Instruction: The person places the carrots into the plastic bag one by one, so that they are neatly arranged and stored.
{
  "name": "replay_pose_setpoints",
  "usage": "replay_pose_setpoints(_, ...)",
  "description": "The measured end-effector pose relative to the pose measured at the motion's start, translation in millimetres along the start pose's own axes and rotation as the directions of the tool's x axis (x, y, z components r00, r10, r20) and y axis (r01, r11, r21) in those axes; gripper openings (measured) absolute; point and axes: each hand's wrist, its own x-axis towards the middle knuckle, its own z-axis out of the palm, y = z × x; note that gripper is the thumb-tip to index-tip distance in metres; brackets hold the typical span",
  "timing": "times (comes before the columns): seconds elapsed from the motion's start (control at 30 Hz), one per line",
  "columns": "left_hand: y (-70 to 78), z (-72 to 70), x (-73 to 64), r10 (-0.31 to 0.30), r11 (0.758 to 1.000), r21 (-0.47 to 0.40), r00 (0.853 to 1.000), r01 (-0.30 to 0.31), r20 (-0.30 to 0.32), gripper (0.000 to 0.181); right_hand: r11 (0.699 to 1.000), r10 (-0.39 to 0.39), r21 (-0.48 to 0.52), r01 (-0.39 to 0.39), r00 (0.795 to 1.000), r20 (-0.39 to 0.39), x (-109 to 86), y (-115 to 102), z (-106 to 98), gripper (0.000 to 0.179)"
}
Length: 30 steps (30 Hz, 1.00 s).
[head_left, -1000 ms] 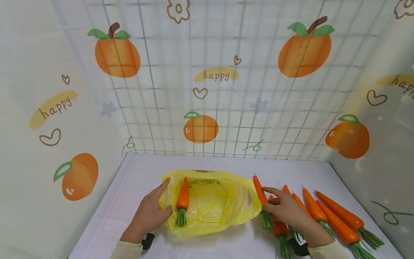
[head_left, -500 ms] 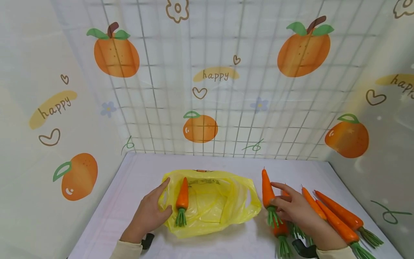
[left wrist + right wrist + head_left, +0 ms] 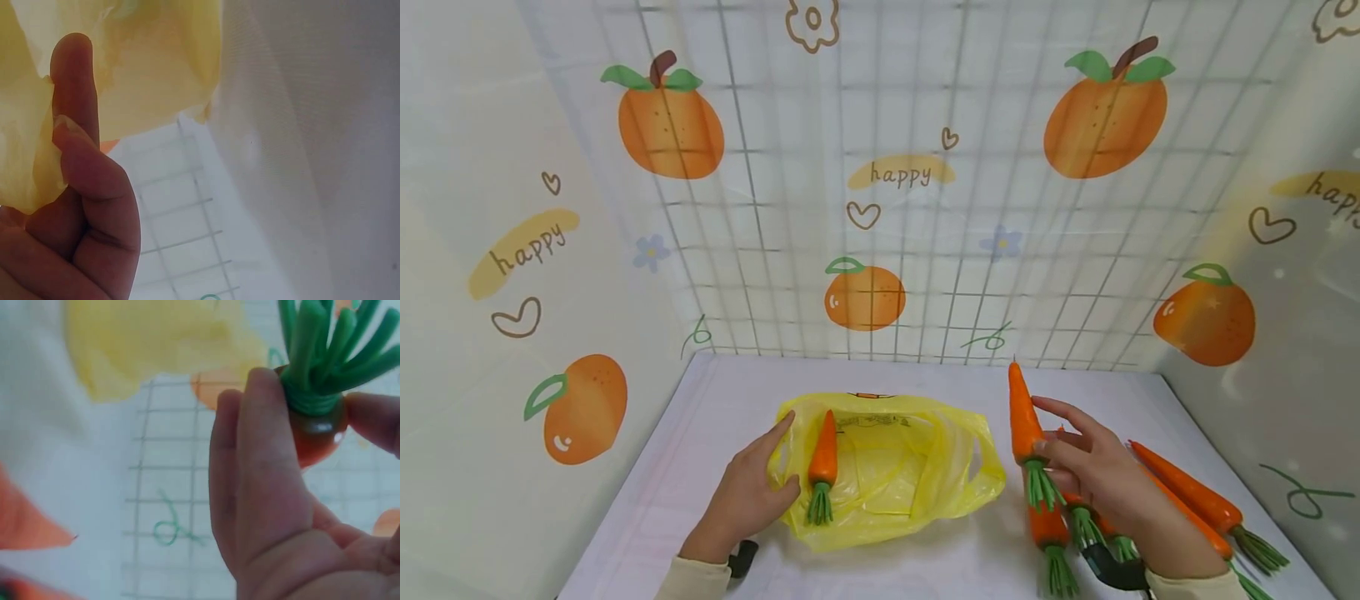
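Observation:
A yellow plastic bag [image 3: 891, 479] lies with its mouth spread open in the head view. My left hand [image 3: 747, 492] holds its left edge, and the left wrist view shows the thin yellow film [image 3: 28, 156] caught among the fingers. One orange carrot with green stalks [image 3: 824, 450] lies inside, near that hand. To the right of the bag, my right hand [image 3: 1105, 479] pinches another carrot [image 3: 1023, 417] near its top, tip pointing away. In the right wrist view its green stalks [image 3: 312, 350] rise between thumb and fingers.
Several more carrots [image 3: 1195, 487] lie on the white tabletop [image 3: 730, 387] under and beside my right forearm; some are partly hidden by it. A printed curtain [image 3: 955, 100] with orange fruit hangs behind and at both sides. Black straps [image 3: 743, 558] sit at the wrists.
My right hand has carried its carrot from the bag's right edge rightward and then farther away, clear of the bag. The left hand and the bag have stayed nearly still.

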Motion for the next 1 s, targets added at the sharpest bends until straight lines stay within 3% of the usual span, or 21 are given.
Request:
replay_pose_setpoints(0.13, 0.8, -1.9, -0.4, -0.005, 1.000, -0.005, 1.000, 0.005, 0.000, 0.087, 1.000, -0.025, -0.001, 0.025, 0.999, 0.030, -3.1, -15, 10, 0.075)
replay_pose_setpoints(0.33, -1.8, -3.2, -1.3, 0.023, 1.000, 0.008, 1.000, -0.023, 0.006, 0.086, 0.994, -0.070, -0.069, 0.079, 0.990, 0.119, -7.6, -37, 23, 0.066)
replay_pose_setpoints(0.63, -0.9, -1.1, 0.7, 0.023, 1.000, -0.005, 1.000, -0.023, 0.016, 0.087, 0.967, -0.091, -0.209, 0.149, 0.960, 0.265, -5.4, -57, 37, 0.063)
replay_pose_setpoints(0.73, -0.6, -0.6, 1.0, 0.008, 1.000, 0.005, 1.000, -0.008, 0.009, 0.088, 0.956, -0.102, -0.227, 0.188, 0.933, 0.344, -3.2, -64, 43, 0.063)
replay_pose_setpoints(0.87, -0.1, -0.6, 1.1, 0.009, 1.000, -0.014, 1.000, -0.009, 0.011, 0.088, 0.941, -0.104, -0.239, 0.239, 0.878, 0.467, -0.4, -72, 55, 0.062)
replay_pose_setpoints(1.0, 0.6, -0.7, 0.9, 0.004, 1.000, -0.022, 1.000, -0.004, 0.015, 0.088, 0.904, -0.096, -0.304, 0.301, 0.835, 0.542, 3.8, -80, 70, 0.062)
